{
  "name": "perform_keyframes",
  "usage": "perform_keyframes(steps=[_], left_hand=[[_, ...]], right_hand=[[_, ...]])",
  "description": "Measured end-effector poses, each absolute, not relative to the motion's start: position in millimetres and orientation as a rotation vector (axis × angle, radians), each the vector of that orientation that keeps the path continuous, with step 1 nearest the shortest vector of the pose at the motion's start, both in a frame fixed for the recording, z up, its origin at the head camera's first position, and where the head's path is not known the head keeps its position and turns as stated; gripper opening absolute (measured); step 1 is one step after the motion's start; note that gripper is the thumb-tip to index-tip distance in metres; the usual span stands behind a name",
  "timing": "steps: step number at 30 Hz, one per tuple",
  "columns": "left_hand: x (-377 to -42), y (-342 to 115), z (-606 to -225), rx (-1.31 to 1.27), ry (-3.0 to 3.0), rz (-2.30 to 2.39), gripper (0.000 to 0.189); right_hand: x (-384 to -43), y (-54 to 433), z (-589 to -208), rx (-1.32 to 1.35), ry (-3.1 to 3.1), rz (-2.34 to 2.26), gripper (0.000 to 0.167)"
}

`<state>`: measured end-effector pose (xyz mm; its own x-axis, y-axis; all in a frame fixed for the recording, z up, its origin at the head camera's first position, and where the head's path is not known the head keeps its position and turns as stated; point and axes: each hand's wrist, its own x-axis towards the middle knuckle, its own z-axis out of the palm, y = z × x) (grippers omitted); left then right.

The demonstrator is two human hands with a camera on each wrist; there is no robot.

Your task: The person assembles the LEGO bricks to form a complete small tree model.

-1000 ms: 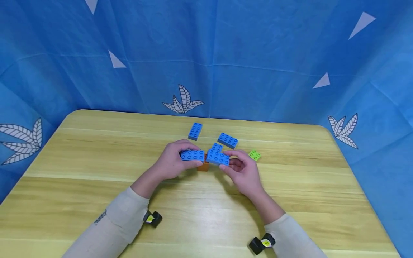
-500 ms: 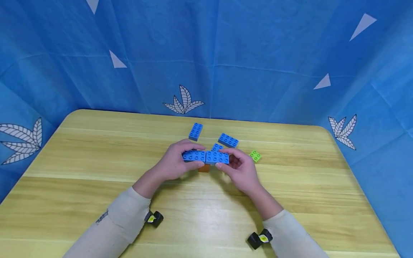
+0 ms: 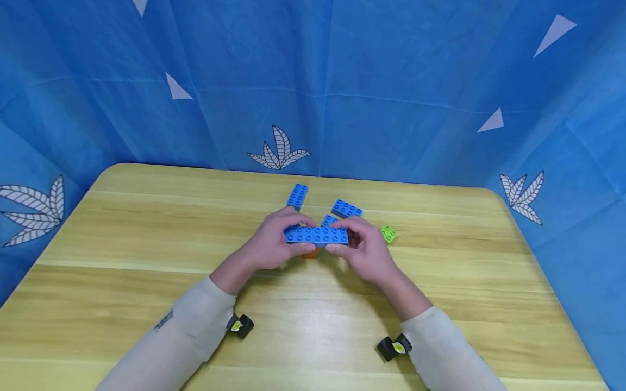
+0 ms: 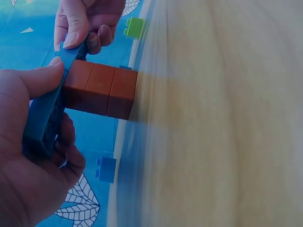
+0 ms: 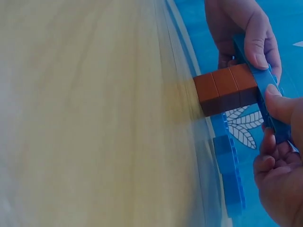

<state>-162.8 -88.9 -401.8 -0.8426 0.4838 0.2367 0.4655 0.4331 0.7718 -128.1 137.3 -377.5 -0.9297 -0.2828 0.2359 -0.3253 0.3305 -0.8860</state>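
Two long blue toy bricks lie end to end on top of an upright stack of brown-orange bricks (image 4: 100, 90), close together at their short ends. My left hand (image 3: 273, 241) pinches the left blue brick (image 3: 298, 234) between thumb and fingers. On the other side, my right hand (image 3: 369, 252) grips the right blue brick (image 3: 331, 235) the same way, thumb on the near side. In the head view the stack mostly hides beneath the two bricks; both wrist views show its three blocks standing on the table.
Behind the hands lie a blue brick (image 3: 297, 195), a second blue brick (image 3: 347, 208) and a smaller-looking blue one (image 3: 329, 220) partly covered by the right hand. A light green brick (image 3: 388, 234) sits to the right. A blue patterned curtain (image 3: 391, 98) hangs behind the wooden table (image 3: 146, 217).
The right blue brick has swung from a slant into line with the left one, and the gap between their ends has closed. Both hands keep their grip, the left shifting slightly right.
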Motion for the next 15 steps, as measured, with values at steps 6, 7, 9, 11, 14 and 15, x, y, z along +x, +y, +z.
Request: perform_keyframes(steps=[6,7,9,11,14,15], left_hand=[[-162.2,-87.0,-399.5,0.827,2.660,1.379,0.034],[-162.4,-87.4,-399.4,0.822,2.666,1.367,0.035],[-162.7,-88.5,-399.1,0.819,2.675,1.341,0.036],[-163.0,-89.3,-398.0,0.816,2.679,1.324,0.037],[-163.6,-90.3,-397.3,0.799,2.678,1.319,0.040],[-164.1,-90.6,-397.4,0.797,2.679,1.322,0.041]], right_hand=[[-125.4,136.4,-381.5,0.521,-2.513,1.725,0.031],[-125.1,136.4,-385.3,0.495,-2.489,1.771,0.033],[-126.0,137.1,-397.7,0.425,-2.407,1.909,0.037],[-127.7,138.6,-411.8,0.352,-2.311,2.028,0.040],[-130.4,141.2,-429.6,0.275,-2.191,2.124,0.044],[-130.3,141.8,-432.8,0.267,-2.169,2.129,0.044]])
